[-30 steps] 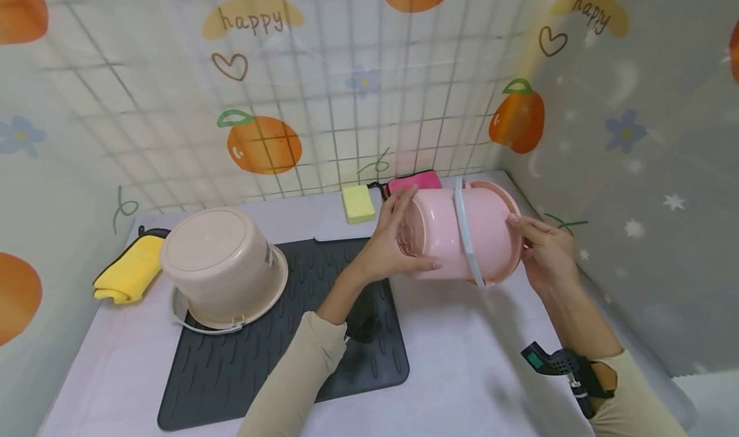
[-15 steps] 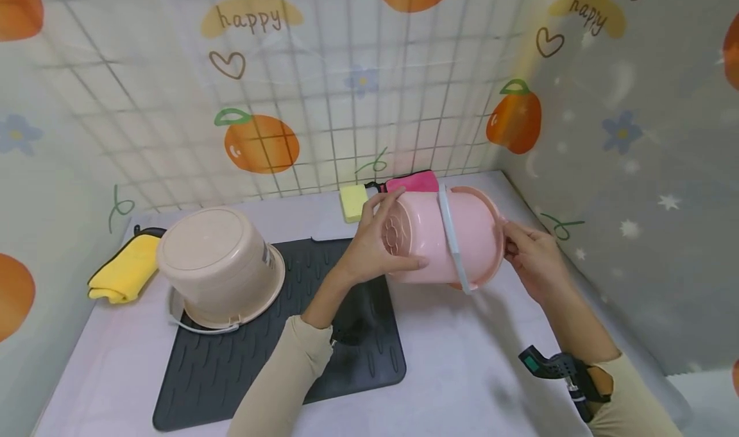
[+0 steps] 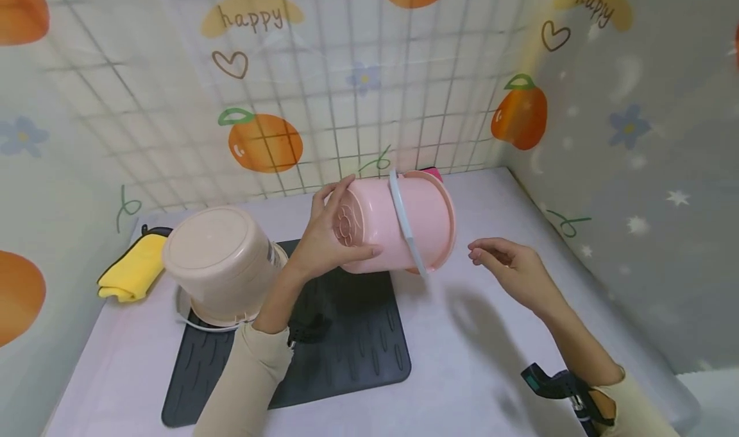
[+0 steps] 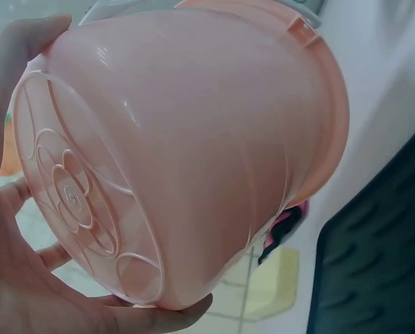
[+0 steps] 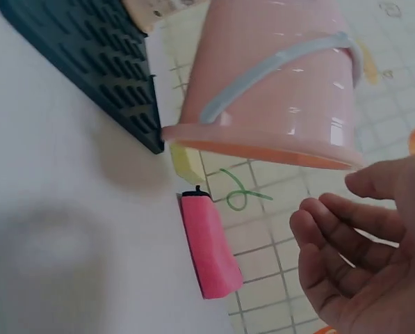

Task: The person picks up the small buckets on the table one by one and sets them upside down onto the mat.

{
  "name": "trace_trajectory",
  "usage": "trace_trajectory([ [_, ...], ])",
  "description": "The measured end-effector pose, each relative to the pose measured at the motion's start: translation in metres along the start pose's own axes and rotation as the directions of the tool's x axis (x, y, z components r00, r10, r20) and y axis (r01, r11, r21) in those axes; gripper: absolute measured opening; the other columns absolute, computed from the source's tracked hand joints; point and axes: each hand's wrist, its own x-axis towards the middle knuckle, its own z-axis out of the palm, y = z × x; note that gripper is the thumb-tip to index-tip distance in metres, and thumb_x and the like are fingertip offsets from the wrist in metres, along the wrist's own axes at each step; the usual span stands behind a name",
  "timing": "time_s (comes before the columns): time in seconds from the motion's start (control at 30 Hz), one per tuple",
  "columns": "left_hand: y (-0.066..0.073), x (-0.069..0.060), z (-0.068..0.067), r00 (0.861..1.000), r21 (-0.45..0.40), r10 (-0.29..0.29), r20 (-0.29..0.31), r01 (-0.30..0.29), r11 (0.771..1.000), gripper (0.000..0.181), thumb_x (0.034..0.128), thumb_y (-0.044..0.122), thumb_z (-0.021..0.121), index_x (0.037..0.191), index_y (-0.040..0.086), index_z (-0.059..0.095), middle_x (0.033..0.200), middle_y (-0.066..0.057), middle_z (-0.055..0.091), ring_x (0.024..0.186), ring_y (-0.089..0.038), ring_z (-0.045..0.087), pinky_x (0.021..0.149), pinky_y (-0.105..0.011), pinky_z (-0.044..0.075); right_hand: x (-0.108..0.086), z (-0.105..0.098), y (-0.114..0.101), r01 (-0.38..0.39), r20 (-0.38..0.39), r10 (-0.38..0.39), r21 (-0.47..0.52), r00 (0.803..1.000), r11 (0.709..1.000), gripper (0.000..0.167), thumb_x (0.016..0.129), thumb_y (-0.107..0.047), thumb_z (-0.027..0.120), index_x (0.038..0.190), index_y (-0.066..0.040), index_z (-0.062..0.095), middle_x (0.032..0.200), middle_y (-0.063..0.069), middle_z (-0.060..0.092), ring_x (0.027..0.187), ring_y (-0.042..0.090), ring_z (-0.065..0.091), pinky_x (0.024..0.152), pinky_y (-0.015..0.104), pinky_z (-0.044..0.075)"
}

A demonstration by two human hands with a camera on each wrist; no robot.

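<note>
A pink bucket [image 3: 378, 219] [image 5: 283, 83] is held on its side above the drying mat's right back corner. My left hand [image 3: 317, 244] grips it round the bottom end, thumb below and fingers over the top, beside the moulded flower on its base [image 4: 75, 191]. The mouth points right, and a pale blue handle [image 3: 405, 222] hangs across the side. My right hand [image 3: 514, 270] [image 5: 363, 254] is apart from the rim, to its right, with loosely curled fingers and nothing in them.
An upturned beige bucket [image 3: 210, 257] stands on the left of the dark ribbed mat [image 3: 352, 341]. A folded yellow cloth [image 3: 133, 270] lies at far left. Near the back wall are a pink cloth [image 5: 210, 247] and a yellow sponge [image 4: 277, 282], mostly hidden in the head view.
My right hand has let go of the bucket's rim and now stands apart from it. My left hand has carried the pink bucket leftward, over the mat's edge.
</note>
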Motion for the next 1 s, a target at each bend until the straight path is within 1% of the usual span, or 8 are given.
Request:
trace_trajectory([
  [0.1,0.002,-0.004,-0.013,1.000,0.027,-0.026,-0.007,0.027,0.999,0.116,0.0633,0.042,0.094,0.154,0.050,0.023,0.156,0.000,0.014,0.136,-0.030,0.029,0.102,-0.058,0.039,-0.007,0.010,-0.002,0.080,0.010,-0.080,-0.091,0.997,0.993,0.022,0.101,-0.029,0.063,0.117,-0.016,0.071,0.104,-0.003,0.071,0.090,0.015,0.065,0.070,0.028,0.054],
  [0.2,0.006,-0.010,-0.025,0.999,0.055,-0.041,-0.015,0.042,0.998,0.115,0.0637,0.043,0.094,0.154,0.050,0.023,0.156,0.000,0.014,0.135,-0.032,0.030,0.101,-0.059,0.040,-0.013,0.022,-0.002,0.171,0.031,-0.168,-0.158,0.985,0.973,0.019,0.098,-0.024,0.066,0.115,-0.015,0.072,0.104,-0.006,0.070,0.091,0.014,0.063,0.069,0.031,0.055],
  [0.37,0.013,-0.017,-0.042,0.998,0.097,-0.054,-0.019,0.056,0.994,0.114,0.0653,0.042,0.093,0.155,0.049,0.022,0.157,-0.001,0.012,0.136,-0.032,0.030,0.104,-0.059,0.037,-0.020,0.042,0.000,0.268,0.069,-0.260,-0.177,0.963,0.947,0.018,0.095,-0.017,0.071,0.113,-0.015,0.072,0.103,-0.010,0.068,0.093,0.013,0.063,0.072,0.034,0.055],
  [0.47,0.016,-0.019,-0.050,0.998,0.122,-0.069,-0.011,0.070,0.990,0.115,0.0652,0.042,0.093,0.156,0.047,0.021,0.157,-0.002,0.012,0.137,-0.031,0.029,0.105,-0.058,0.037,-0.024,0.054,0.001,0.305,0.097,-0.292,-0.177,0.951,0.936,0.018,0.093,-0.016,0.073,0.112,-0.016,0.072,0.102,-0.010,0.069,0.092,0.011,0.062,0.071,0.032,0.055],
  [0.6,0.018,-0.020,-0.056,0.997,0.170,-0.080,-0.004,0.080,0.982,0.115,0.0639,0.046,0.093,0.155,0.048,0.023,0.157,-0.004,0.013,0.136,-0.031,0.031,0.103,-0.058,0.039,-0.029,0.070,0.002,0.361,0.135,-0.341,-0.179,0.930,0.915,0.020,0.092,-0.013,0.074,0.111,-0.015,0.071,0.104,-0.008,0.068,0.092,0.009,0.063,0.076,0.032,0.056],
  [0.77,0.018,-0.020,-0.064,0.994,0.230,-0.105,-0.004,0.103,0.968,0.114,0.0635,0.049,0.091,0.155,0.047,0.023,0.157,-0.007,0.014,0.136,-0.035,0.031,0.100,-0.059,0.041,-0.036,0.092,0.000,0.443,0.213,-0.402,-0.200,0.890,0.874,0.024,0.090,-0.014,0.075,0.114,-0.011,0.071,0.111,-0.003,0.067,0.102,0.013,0.064,0.087,0.036,0.055],
  [0.87,0.018,-0.020,-0.067,0.992,0.265,-0.126,-0.005,0.122,0.956,0.115,0.0638,0.052,0.090,0.156,0.046,0.022,0.158,-0.008,0.013,0.137,-0.037,0.029,0.100,-0.061,0.041,-0.042,0.103,-0.001,0.470,0.266,-0.411,-0.220,0.872,0.855,0.027,0.090,-0.016,0.075,0.115,-0.010,0.071,0.116,-0.001,0.065,0.107,0.017,0.063,0.091,0.040,0.053],
  [1.0,0.019,-0.020,-0.070,0.987,0.287,-0.158,-0.007,0.154,0.946,0.116,0.0647,0.054,0.089,0.157,0.044,0.020,0.160,-0.008,0.012,0.138,-0.039,0.028,0.100,-0.063,0.040,-0.049,0.115,-0.001,0.483,0.308,-0.409,-0.222,0.859,0.847,0.028,0.091,-0.020,0.075,0.117,-0.012,0.071,0.121,-0.002,0.063,0.111,0.017,0.060,0.094,0.043,0.050],
])
